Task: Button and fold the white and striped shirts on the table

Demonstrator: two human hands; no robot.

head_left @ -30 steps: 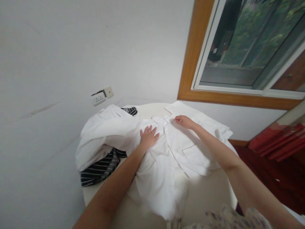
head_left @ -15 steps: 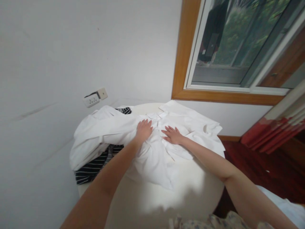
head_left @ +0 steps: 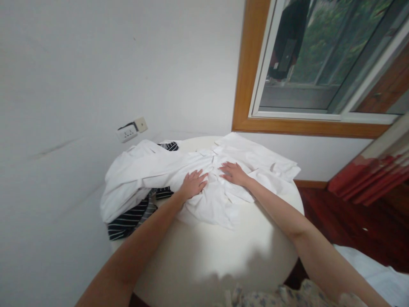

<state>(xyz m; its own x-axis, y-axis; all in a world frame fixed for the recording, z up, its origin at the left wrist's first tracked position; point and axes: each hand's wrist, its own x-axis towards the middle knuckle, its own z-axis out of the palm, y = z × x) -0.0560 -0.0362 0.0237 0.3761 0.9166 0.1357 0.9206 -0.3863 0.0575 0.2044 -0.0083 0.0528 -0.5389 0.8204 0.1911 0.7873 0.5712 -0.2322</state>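
Socket (head_left: 127,133) beyond striped cloth (head_left: 128,218), left hand (head_left: 193,184) and right hand (head_left: 235,174) spread flat on white clothing (head_left: 200,160)

We spread our right hand (head_left: 235,174), fingertips pinched a second ago, across the white shirt (head_left: 217,211); its near edge has drawn up from the bottom of the frame toward the center, baring more table (head_left: 220,251) at lower center.
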